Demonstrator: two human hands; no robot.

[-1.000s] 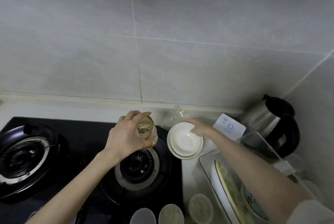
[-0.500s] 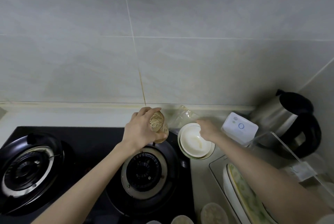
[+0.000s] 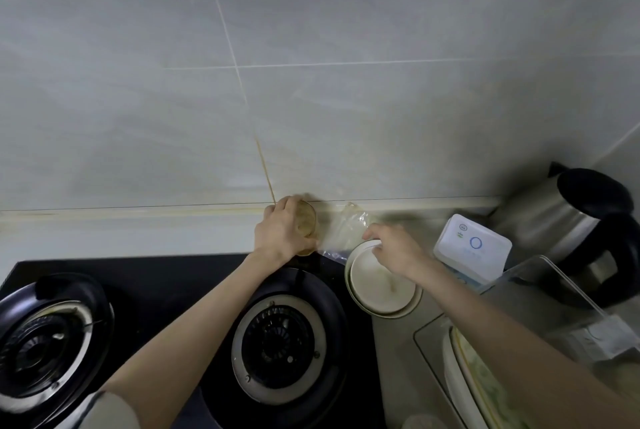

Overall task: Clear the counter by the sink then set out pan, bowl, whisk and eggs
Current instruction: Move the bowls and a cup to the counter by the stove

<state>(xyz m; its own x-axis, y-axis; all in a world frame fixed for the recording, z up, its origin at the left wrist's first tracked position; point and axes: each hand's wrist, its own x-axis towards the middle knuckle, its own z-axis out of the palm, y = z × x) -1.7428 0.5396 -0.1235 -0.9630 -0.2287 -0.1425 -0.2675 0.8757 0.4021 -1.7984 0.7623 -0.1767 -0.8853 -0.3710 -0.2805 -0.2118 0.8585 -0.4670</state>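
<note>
Left hand (image 3: 280,234) is clenched around a small round jar (image 3: 307,224) of tan stuff. The fingers wrap its near side and its round face is turned up and to the right. That grip sits right at the foot of the tiled wall (image 3: 311,99), over the pale ledge behind the black hob (image 3: 156,276). Whether the jar's bottom is touching the ledge, I can't tell.

Just right of that grip, between the two hands, lies a crumpled clear plastic bag (image 3: 344,232).

Now the right hand (image 3: 394,250): it's over on the stack of white bowls (image 3: 377,290), fingertips bent down onto the far rim. The thumb is hidden, so whether this is a real pinch or only a touch, I can't tell. The bowls sit nested and upright, directly under that hand and running nearer from it. They rest on the counter, overlapping the hob's right edge.

Just beyond the right wrist, to its right, stands a white device (image 3: 472,248) with a blue ring on its face. Further right again, tucked in the corner, is a steel kettle (image 3: 568,231) with a black lid and handle.

To the right of the right forearm there's a clear plastic rack (image 3: 554,286), with a plate (image 3: 474,383) standing on edge.

Under the left forearm is the right burner (image 3: 280,349), and well to the left of the jar grip is the left burner (image 3: 45,349).
</note>
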